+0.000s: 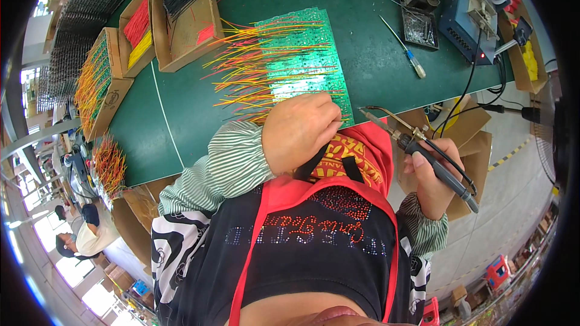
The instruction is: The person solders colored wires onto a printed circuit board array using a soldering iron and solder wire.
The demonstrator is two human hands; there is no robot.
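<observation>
A green circuit board panel lies on the green table, with rows of red and yellow wires sticking out past its left side. Over the panel's near edge rests my left hand, its fingers curled and closed; whatever they pinch is hidden beneath the knuckles. My right hand is wrapped round the dark handle of a soldering iron. The iron's tip and a thin curved metal tube beside it point left, just off the panel's lower right corner.
Cardboard boxes of red, yellow and black wires stand at the far left. A screwdriver lies right of the panel, near a metal tray and a blue soldering unit with trailing cables. An open carton sits below the table's right edge.
</observation>
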